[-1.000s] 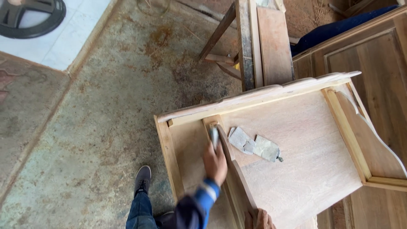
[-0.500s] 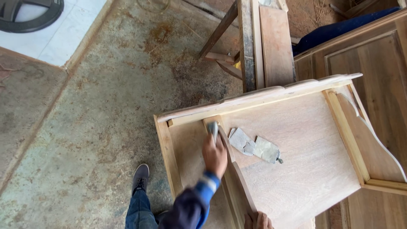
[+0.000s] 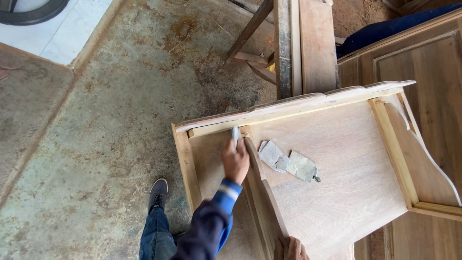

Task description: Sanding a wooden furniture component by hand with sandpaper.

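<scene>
Sanding inside a bare wood cabinet.
Left hand [image 3: 235,161] fingers clench folded sandpaper [image 3: 235,135] at the cabinet's [image 3: 337,159] far-left inner corner; right hand [image 3: 288,248] grips the near divider [image 3: 262,188]. The paper looks light and floppy: pinch the fold.

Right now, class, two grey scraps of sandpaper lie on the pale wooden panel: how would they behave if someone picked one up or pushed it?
The grey sandpaper scraps look thin and creased, so they would probably flop and weigh very little. Lying flat on the pale wooden panel, they should slide or drag rather than roll. Their ragged edges suggest they may tear easily.
</scene>
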